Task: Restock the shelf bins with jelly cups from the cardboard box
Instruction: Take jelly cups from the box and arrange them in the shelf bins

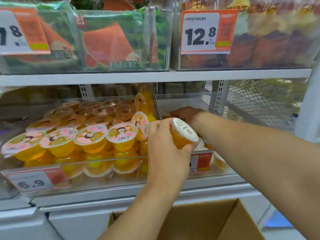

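Shelf bins [121,163]: clear, glossy hard plastic with reflections. Jelly cups [90,141]: translucent shiny plastic, smooth printed film lids. Cardboard box [207,220], lower centre: matt brown, plain. Shelf [155,76]: smooth painted metal, pale grey. Wire mesh panel [259,99], right: metal, open weave. Price tag [207,32], upper right: printed paper behind a glossy sleeve. Bread bags [110,40], upper left: crinkled glossy film.

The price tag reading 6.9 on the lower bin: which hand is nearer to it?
Left. The left hand holds an orange jelly cup at the bin divider, right of the white and orange 6.9 price tag. The right hand reaches deeper into the clear right-hand bin, farther off.
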